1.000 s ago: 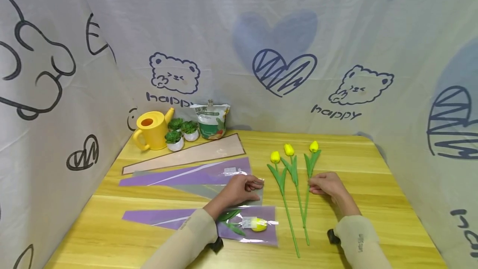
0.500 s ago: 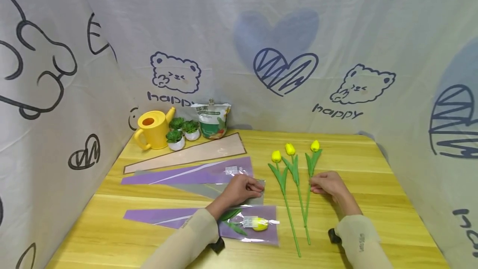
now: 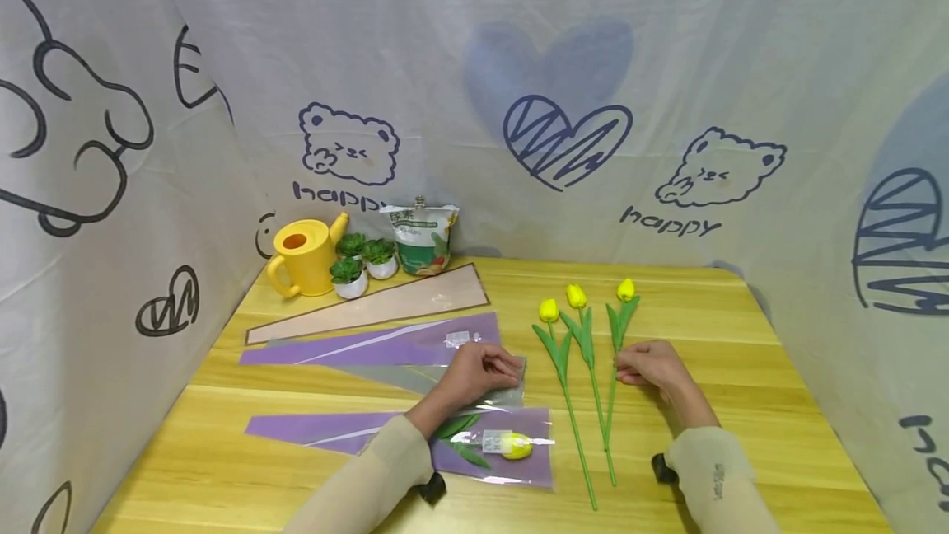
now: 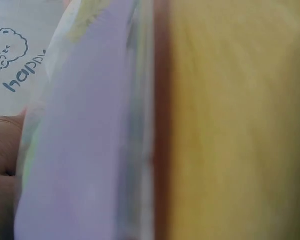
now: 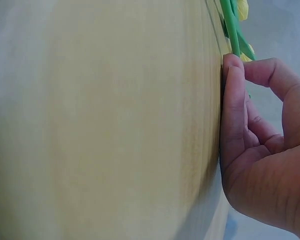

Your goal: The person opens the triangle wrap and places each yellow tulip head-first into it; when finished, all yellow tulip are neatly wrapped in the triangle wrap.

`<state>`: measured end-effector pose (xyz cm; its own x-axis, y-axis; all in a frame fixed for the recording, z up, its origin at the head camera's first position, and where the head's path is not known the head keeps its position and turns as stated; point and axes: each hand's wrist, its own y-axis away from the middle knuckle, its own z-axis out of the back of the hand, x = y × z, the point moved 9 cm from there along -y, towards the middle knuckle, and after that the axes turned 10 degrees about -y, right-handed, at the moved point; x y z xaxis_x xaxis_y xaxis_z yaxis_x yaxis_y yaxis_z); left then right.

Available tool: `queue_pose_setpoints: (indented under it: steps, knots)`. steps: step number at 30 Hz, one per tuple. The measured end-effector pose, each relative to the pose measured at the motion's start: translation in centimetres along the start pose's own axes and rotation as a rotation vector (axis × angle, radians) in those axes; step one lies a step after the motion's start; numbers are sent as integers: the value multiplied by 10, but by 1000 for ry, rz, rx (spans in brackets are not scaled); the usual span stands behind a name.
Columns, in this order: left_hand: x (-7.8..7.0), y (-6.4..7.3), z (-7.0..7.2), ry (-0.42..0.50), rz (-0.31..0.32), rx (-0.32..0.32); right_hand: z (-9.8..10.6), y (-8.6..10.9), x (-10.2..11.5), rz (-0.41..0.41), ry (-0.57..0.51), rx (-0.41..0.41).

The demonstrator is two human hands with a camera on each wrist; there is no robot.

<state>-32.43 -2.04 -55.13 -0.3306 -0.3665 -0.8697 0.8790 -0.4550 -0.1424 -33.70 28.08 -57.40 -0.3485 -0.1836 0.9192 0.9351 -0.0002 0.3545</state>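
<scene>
My left hand (image 3: 474,373) pinches the wide end of a clear greyish flower sleeve (image 3: 415,380) lying on the table. Thumb and bent fingers meet at its right edge. With thumb and forefinger my right hand (image 3: 652,365) pinches the green stem of the rightmost yellow tulip (image 3: 626,290); the right wrist view shows the stem (image 5: 231,30) between the fingertips, low over the wood. Two more tulips, a left one (image 3: 549,311) and a middle one (image 3: 576,296), lie beside it, their stems pointing toward me. In the left wrist view, purple film blocks most of the hand.
Below my left forearm, a purple sleeve (image 3: 537,468) contains a tulip. Another purple sleeve (image 3: 400,338) and a pale brown-edged one (image 3: 408,301) lie behind. At the back left stand a yellow watering can (image 3: 311,262), several small potted succulents (image 3: 350,283) and a green-white pouch (image 3: 423,250).
The left thumb and fingers have drawn closer together at the clear sleeve's edge. The right hand keeps its pinch on the tulip stem, and the tulips lie as before.
</scene>
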Motion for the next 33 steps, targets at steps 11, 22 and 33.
queue_pose_setpoints:
  steps: [11,22,33]
  knots:
    - [-11,0,10,-50,-31,-65,1,2,1,-4,-49,5]
    - [-20,1,14,-24,-40,-57,12,16,13,34,-134,-77]
    - [-26,2,15,-111,-63,-42,17,34,35,135,-200,-131]
